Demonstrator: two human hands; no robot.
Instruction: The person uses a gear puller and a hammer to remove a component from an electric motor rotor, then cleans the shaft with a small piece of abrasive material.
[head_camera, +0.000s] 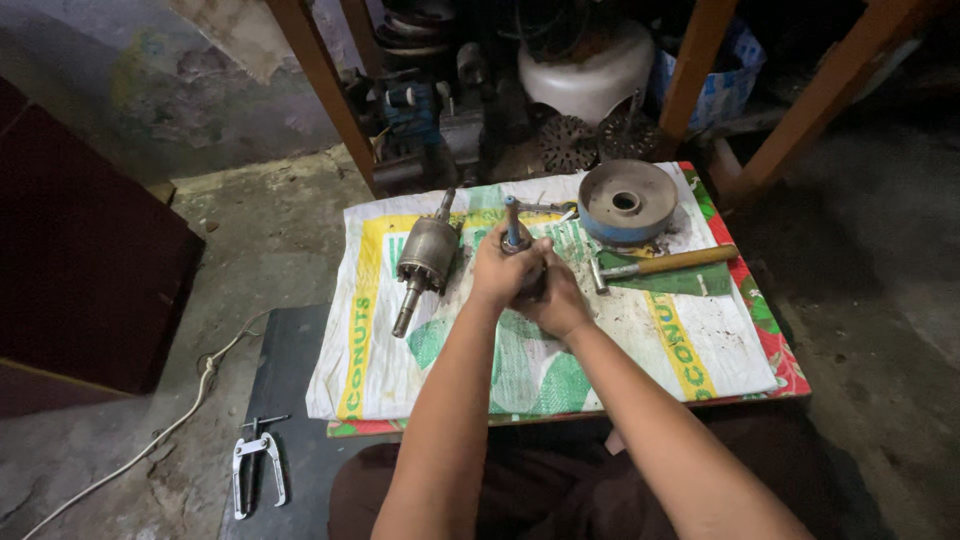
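While both fists close round a small dark part with a blue-tipped shaft (513, 228) at board centre, my left hand (503, 272) wraps its upper body and my right hand (556, 300) clamps from below. Rotor (424, 256) already lies out at 9 o'clock, round housing cover (628, 202) off at 1 o'clock, hammer (662, 265) at 3. Judging so, stripping is well along; this part remains in work. Puller (256, 464) sits on the floor at 8.

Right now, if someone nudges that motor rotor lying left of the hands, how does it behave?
The rotor looks like solid metal with a steel shaft, so probably heavy for its size and rigid. It is cylindrical and lies on its side, so a sideways push would likely roll it. The woven sack under it may damp that a little.
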